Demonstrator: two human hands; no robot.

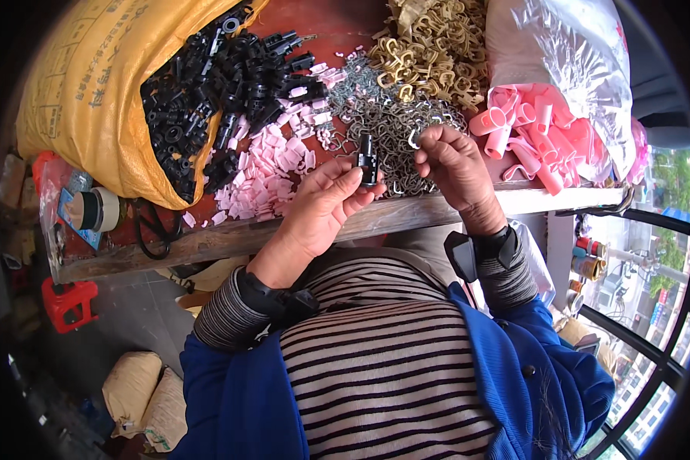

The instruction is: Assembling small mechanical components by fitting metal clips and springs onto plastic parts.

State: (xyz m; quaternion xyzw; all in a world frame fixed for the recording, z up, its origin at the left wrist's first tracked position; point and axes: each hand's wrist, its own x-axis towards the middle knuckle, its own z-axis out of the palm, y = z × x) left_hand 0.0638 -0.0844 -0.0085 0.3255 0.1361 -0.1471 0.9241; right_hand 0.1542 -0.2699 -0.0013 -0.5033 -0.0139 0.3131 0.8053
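Note:
Between the thumb and fingers of my left hand (326,198) stands a black plastic part (368,159), tube-like and roughly upright. My right hand (454,162) is pinched on a small curved metal piece (414,139), just right of the black part and apart from it. Both hands hover over the table's near edge. Beyond them lies a pile of silvery metal hooks (391,126). Small pale pink plastic pieces (264,172) are heaped left of my left hand. Similar black parts (230,84) spill from a yellow woven sack (84,92) at the far left.
Brass-coloured hooks (433,54) are piled at the back. On the right, larger pink plastic parts (540,134) come out of a white plastic bag (563,46). A tape roll (103,209) sits at the table's left end. The wooden table edge (284,239) runs before me; a red stool (69,303) stands below.

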